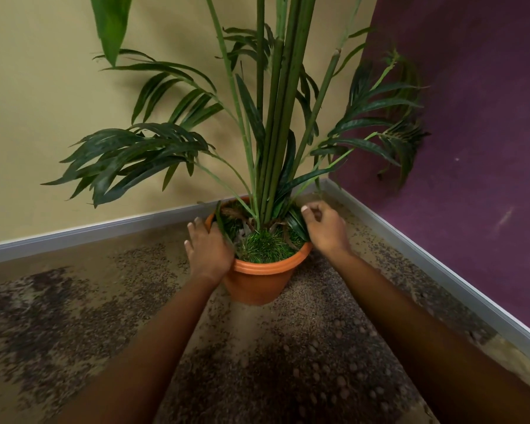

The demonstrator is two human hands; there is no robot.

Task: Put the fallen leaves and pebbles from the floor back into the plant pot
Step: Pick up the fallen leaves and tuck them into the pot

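Observation:
An orange plant pot [257, 280] stands on the floor in a room corner, with tall green stems, long drooping leaves and a grassy top. My left hand [208, 247] lies over the pot's left rim, its fingers fairly straight and spread. My right hand [322, 226] hovers over the right rim with curled fingers, next to a dark green leaf [297, 223] lying in the pot. Whether those fingers hold something is hidden. Small brown pebbles [334, 381] lie scattered on the floor in front of the pot.
A beige wall [43, 117] rises on the left and a purple wall [478, 117] on the right, each with a grey skirting board. The speckled floor [74, 316] spreads around the pot. Palm fronds [129, 154] hang out to both sides.

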